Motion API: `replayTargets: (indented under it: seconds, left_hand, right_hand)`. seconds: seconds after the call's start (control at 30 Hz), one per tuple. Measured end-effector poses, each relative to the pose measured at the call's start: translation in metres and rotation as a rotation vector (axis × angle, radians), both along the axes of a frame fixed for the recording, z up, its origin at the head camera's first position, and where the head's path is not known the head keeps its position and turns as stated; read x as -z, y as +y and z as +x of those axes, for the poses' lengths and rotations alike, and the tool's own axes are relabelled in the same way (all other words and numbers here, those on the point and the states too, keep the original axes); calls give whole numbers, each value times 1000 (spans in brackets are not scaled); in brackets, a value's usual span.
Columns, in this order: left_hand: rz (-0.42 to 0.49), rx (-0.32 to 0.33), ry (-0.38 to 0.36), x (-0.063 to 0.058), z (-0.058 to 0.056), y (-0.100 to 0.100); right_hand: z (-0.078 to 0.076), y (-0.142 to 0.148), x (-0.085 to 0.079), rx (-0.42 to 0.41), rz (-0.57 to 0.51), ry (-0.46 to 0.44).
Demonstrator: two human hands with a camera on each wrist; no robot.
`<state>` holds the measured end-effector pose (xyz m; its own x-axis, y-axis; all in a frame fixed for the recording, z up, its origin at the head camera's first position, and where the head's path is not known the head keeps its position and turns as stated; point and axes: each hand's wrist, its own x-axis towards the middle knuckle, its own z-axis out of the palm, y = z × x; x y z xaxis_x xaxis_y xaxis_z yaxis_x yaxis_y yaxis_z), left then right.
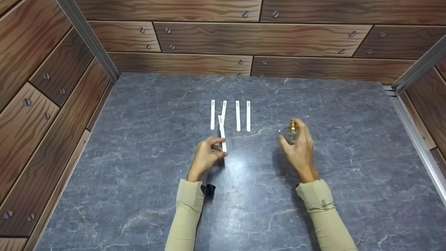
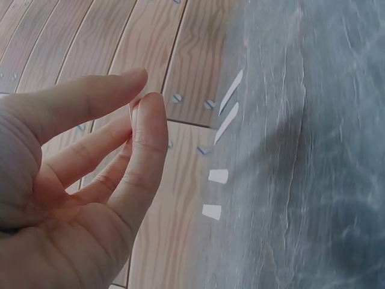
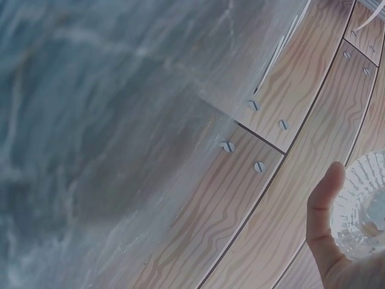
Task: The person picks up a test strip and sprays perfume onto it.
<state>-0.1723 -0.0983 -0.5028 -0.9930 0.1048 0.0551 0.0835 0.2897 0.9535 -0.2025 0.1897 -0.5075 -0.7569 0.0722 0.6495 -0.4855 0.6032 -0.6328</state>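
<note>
My left hand [image 1: 205, 156] pinches the lower end of a white perfume test strip [image 1: 223, 137] between thumb and fingers, with small dark print at its far end. In the head view this strip overlaps another white strip [image 1: 224, 107] lying on the table. In the left wrist view the fingertips [image 2: 151, 114] meet near the thumb, and the held strip is barely visible, edge-on. On the right, my right hand [image 1: 302, 150] grips a clear glass perfume bottle [image 1: 291, 135] with a gold neck, a finger at its top. The right wrist view shows the bottle's ribbed glass [image 3: 355, 211] beside the thumb.
Several printed white strips lie in a row ahead of the left hand, including a leftmost strip [image 1: 213, 115] and a rightmost strip [image 1: 248, 116]. The grey marbled table [image 1: 139, 164] is bounded by wood-patterned walls [image 1: 261, 38] and metal corner posts [image 1: 92, 38].
</note>
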Motion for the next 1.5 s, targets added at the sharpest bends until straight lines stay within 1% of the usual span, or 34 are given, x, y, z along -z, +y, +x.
replayTargets:
  seconds: [0.17,0.33,0.43,0.67,0.83,0.97,1.17,1.3,1.4,1.5]
  left_hand:
    - [-14,-22,9,2,-4,-6]
    - [-3,-66,40,4,-7,-10]
    - [8,-93,47,6,-9,-13]
    - [-47,-150,15,5,-15,-19]
    - [-30,-192,1,5,-21,-22]
    - [-21,-219,-14,7,-25,-25]
    - [5,-276,-21,10,-33,-30]
    - [-22,-295,-10,13,-39,-33]
    - [-46,-310,-12,14,-42,-35]
    - [-49,-323,-21,15,-47,-36]
  right_hand:
    - [1,0,0,9,-1,-5]
    - [1,0,2,14,9,-3]
    - [1,0,2,5,7,-3]
    - [0,0,0,-1,7,1]
    - [-1,0,-1,-3,0,11]
    - [-1,0,0,-2,2,0]
    - [-1,2,1,-1,2,-7]
    - [0,2,0,-1,3,-15]
    - [1,2,0,-3,6,-26]
    - [1,2,0,-6,7,-40]
